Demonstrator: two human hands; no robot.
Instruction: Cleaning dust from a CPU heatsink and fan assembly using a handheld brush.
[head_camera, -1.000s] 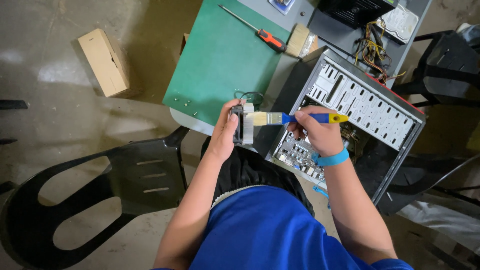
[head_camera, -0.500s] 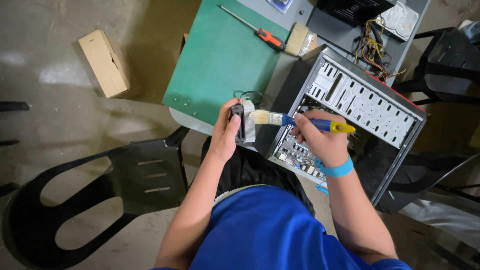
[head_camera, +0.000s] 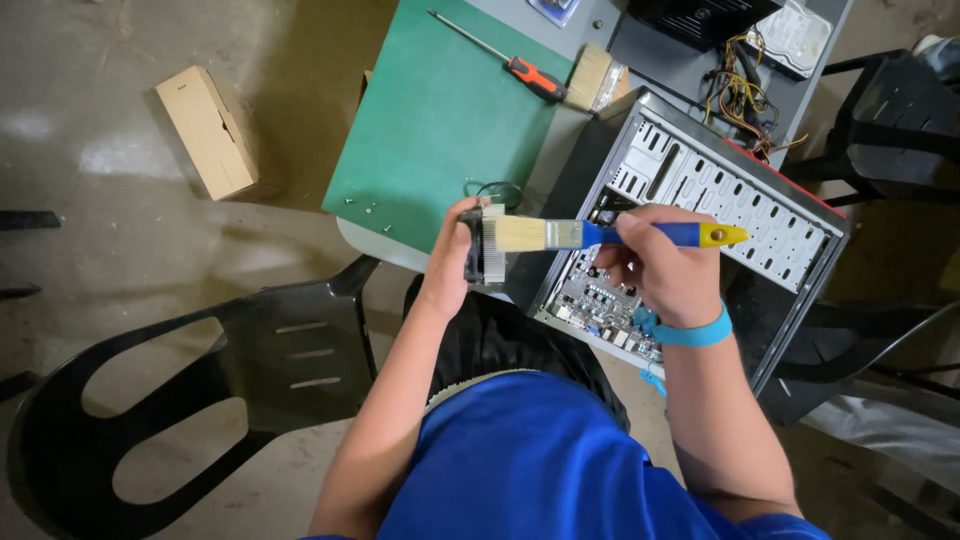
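A grey counter (head_camera: 600, 20) carries a green rectangular mat (head_camera: 440, 120), with a few small screws (head_camera: 368, 207) near its lower left corner. A red-handled screwdriver (head_camera: 520, 70) lies at the mat's upper edge, just beside a pale-bristled brush (head_camera: 590, 78). An open grey metal computer case (head_camera: 720, 190) rests at the counter's right end. On the concrete floor (head_camera: 120, 280) lie a brown cardboard box (head_camera: 205, 130) and a black plastic chair (head_camera: 200, 380).

The green mat (head_camera: 440, 120) on the table (head_camera: 600, 20) lies bare in its middle; a red-handled screwdriver (head_camera: 500, 58) and the open grey metal computer case (head_camera: 700, 230) block its right side.
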